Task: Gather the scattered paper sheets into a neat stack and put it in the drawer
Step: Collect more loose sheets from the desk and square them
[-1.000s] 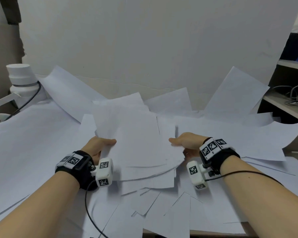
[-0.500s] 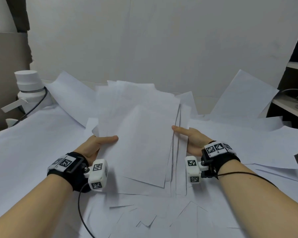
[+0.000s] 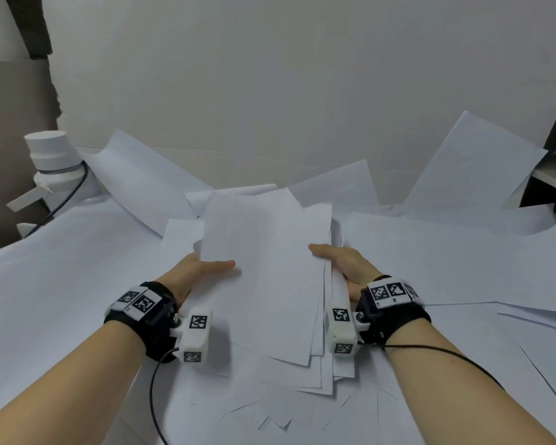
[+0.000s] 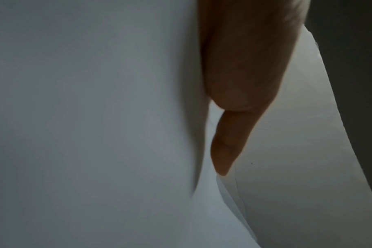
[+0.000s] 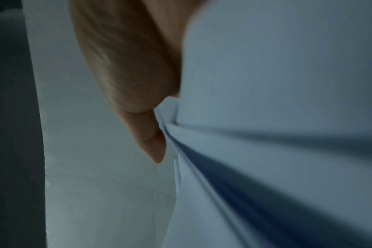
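Step in hand, as judged: squaring up. The gathered stack (image 3: 267,277) sits at the centre of the head view, raised off the table and gripped at its two long sides. The left hand (image 3: 196,273) holds the left edge, thumb laid flat over the top sheet, the other fingers hidden beneath. The right hand (image 3: 347,268) holds the right edge the same way, thumb on top. In the left wrist view a finger (image 4: 225,142) lies along the paper edge. In the right wrist view the sheets fan apart in layers just beside the fingertip (image 5: 157,151).

Condition of the stack: not yet neat. Lower sheets stick out at the bottom right of the bundle in stepped corners, and a few edges show past the top sheet on the right side.

The loose sheets (image 3: 463,252) remain spread across the table, lower left to far right; several lean against the white backboard (image 3: 286,91) in the upper half of the frame. Whether these count as scattered sheets to be gathered or as a table covering cannot be told. The drawer is not in view in any picture.

Next move, as judged: the bundle needs tapping on one short edge with a loose grip so the sheets slide level, then the drawer must be found.

Materials: thin white paper, matt, flexible, rectangular, sharp-cornered, sagging where unsupported. A white cylindrical device (image 3: 53,162) with a black cable stands at the upper left.
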A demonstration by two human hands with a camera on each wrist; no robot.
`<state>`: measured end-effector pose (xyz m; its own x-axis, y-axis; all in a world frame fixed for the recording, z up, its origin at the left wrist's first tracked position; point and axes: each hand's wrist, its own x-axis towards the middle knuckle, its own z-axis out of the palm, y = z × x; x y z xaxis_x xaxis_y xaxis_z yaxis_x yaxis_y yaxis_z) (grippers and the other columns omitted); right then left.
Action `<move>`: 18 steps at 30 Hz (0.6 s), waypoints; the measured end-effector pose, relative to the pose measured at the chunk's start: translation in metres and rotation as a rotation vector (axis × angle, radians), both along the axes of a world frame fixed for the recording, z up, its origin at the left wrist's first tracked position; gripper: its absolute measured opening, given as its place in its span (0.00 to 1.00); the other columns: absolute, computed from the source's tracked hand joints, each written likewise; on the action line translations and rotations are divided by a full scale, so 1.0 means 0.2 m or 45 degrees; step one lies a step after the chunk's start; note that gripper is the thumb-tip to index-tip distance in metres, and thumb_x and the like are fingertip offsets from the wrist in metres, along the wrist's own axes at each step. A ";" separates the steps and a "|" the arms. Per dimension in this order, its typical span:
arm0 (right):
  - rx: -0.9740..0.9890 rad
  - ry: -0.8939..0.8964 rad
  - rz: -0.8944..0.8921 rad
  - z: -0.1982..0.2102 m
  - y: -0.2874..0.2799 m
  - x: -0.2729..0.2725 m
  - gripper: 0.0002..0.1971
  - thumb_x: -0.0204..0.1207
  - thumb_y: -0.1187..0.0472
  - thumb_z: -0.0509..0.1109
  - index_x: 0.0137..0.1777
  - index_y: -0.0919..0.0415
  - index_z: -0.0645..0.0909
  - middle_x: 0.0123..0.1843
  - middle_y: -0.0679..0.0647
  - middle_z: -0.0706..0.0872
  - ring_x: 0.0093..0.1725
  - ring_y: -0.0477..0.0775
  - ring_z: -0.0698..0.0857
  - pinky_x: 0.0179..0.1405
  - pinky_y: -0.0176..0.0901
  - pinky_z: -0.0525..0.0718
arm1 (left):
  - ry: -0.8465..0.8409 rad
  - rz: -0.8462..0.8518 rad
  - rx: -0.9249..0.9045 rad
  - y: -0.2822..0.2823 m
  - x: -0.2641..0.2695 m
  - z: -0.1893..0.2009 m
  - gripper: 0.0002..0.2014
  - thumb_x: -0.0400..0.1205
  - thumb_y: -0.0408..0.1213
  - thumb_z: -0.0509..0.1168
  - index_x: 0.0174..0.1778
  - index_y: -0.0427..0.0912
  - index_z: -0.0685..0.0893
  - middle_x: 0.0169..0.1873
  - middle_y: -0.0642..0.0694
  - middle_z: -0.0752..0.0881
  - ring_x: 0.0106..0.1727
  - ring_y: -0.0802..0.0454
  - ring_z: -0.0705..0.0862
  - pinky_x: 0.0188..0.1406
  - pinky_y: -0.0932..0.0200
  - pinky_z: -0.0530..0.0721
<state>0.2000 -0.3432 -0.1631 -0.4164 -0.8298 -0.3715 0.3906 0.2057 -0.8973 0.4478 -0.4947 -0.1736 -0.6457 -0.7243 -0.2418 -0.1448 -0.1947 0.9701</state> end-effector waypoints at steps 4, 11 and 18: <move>-0.109 -0.137 -0.070 0.00 0.01 -0.02 0.23 0.76 0.60 0.75 0.70 0.66 0.81 0.64 0.67 0.87 0.63 0.70 0.86 0.62 0.66 0.84 | 0.033 0.008 0.068 0.00 0.02 0.05 0.16 0.81 0.32 0.70 0.66 0.37 0.85 0.53 0.35 0.92 0.44 0.40 0.93 0.36 0.54 0.90; -0.165 -0.302 0.099 -0.08 0.10 -0.01 0.19 0.78 0.59 0.72 0.66 0.65 0.84 0.62 0.67 0.88 0.59 0.68 0.89 0.57 0.63 0.87 | -0.141 0.058 -0.065 -0.06 0.04 0.03 0.15 0.82 0.33 0.71 0.66 0.36 0.86 0.54 0.34 0.92 0.50 0.37 0.93 0.51 0.49 0.89; -0.288 -0.418 0.056 -0.08 0.13 -0.08 0.26 0.74 0.59 0.75 0.73 0.62 0.80 0.69 0.65 0.84 0.68 0.70 0.83 0.71 0.73 0.75 | 0.088 0.131 -0.016 -0.05 0.01 0.07 0.18 0.84 0.36 0.68 0.71 0.39 0.83 0.60 0.34 0.90 0.60 0.33 0.89 0.54 0.44 0.90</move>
